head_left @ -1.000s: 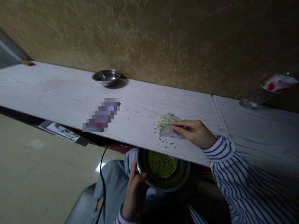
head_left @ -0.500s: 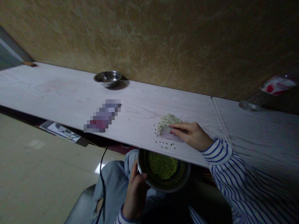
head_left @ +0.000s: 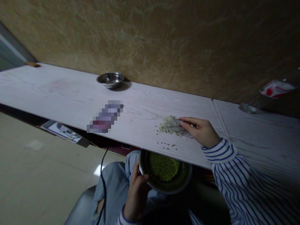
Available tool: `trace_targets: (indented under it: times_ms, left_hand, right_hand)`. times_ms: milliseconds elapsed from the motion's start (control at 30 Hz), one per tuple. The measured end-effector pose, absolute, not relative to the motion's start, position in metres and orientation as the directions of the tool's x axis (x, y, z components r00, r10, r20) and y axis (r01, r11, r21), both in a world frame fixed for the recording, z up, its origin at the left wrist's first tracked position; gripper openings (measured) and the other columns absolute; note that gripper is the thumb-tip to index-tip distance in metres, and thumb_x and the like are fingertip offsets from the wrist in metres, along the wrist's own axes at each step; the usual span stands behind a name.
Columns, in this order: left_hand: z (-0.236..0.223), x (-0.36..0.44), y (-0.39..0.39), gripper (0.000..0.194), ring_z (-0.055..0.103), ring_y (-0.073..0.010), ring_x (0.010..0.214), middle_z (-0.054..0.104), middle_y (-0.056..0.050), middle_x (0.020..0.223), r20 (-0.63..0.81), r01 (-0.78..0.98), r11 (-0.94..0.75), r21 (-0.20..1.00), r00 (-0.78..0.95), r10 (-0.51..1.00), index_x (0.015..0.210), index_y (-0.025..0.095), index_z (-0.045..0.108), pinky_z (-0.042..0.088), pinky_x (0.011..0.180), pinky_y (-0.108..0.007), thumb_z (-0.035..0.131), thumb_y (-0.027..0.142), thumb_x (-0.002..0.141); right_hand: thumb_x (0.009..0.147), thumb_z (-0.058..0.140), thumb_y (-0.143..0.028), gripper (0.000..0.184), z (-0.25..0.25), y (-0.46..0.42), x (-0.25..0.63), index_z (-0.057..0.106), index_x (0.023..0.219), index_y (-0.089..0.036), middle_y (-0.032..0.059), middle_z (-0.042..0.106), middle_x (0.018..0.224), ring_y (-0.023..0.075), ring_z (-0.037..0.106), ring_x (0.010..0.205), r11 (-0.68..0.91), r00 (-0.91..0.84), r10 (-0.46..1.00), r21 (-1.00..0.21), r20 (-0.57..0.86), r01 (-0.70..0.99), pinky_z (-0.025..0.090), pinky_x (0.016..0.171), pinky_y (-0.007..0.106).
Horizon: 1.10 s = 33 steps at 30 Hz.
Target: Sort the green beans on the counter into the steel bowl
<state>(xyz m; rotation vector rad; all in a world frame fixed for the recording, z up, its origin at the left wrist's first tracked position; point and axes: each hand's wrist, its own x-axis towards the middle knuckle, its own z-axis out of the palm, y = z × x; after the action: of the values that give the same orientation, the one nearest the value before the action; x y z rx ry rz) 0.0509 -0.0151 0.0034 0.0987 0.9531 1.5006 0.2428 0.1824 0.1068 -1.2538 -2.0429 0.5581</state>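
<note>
My right hand (head_left: 199,130) pinches a thin, see-through, greyish sheet (head_left: 176,124), perhaps plastic, over a pile on the table. The pile (head_left: 167,120) looks like white rice grains mixed with green beans. Several loose green beans (head_left: 167,144) lie in front of it, close to the table's edge. My left hand (head_left: 138,192) grips the left rim of a metal bowl (head_left: 187,179), thumb over the edge. Small green beans (head_left: 164,167), like mung beans, fill the bottom of this bowl, which rests at my lap just below the table edge.
A small metal bowl (head_left: 110,80) stands against the wall on the white wood-grain table (head_left: 140,109). Left of centre lies a blurred-out flat object (head_left: 105,118). A clear plastic bottle (head_left: 276,89) with a red-and-white label is at the right. A black cable (head_left: 104,181) hangs over my leg.
My right hand has shifted right and slightly up with the sheet, away from the pile's front. The sheet now lies across the pile's right side. My left hand still holds the bowl.
</note>
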Motion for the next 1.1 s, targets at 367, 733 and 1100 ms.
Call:
trace_targets:
  times_ms: [367,733,1100]
  left_hand:
    - [0.002,0.048,-0.018,0.065,0.065,-0.0346,0.113,0.072,-0.008,0.129,-0.506,-0.781,0.160,0.604,-0.221,0.834,0.138,0.032,0.064,0.056,0.088,-0.044,0.073,0.027,0.074]
    - [-0.007,0.044,-0.021,0.071,0.062,-0.0353,0.119,0.063,-0.007,0.143,-0.540,-0.790,0.174,0.588,-0.223,0.812,0.139,0.034,0.061,0.056,0.085,-0.041,0.071,0.028,0.069]
    - [-0.003,0.045,-0.021,0.073,0.064,-0.0337,0.113,0.067,-0.009,0.137,-0.520,-0.795,0.169,0.583,-0.205,0.829,0.143,0.030,0.057,0.055,0.086,-0.041,0.072,0.027,0.071]
  right_hand:
    - [0.088,0.067,-0.013,0.032,0.140,0.215,0.169,0.076,0.118,-0.013,0.0072,0.079,0.078,0.0215,0.076,0.075,0.413,-0.475,0.868,-0.741,0.145,0.529,0.061,0.076,0.035]
    - [0.086,0.070,-0.003,0.017,0.119,0.260,0.115,0.074,0.098,-0.014,0.0004,0.070,0.061,0.0131,0.067,0.058,0.166,-0.485,0.864,-0.833,-0.135,0.527,0.046,0.052,0.021]
    - [0.087,0.066,0.001,0.017,0.116,0.240,0.110,0.069,0.090,-0.015,0.0002,0.069,0.063,0.0123,0.066,0.058,0.042,-0.475,0.854,-0.882,-0.212,0.470,0.051,0.054,0.021]
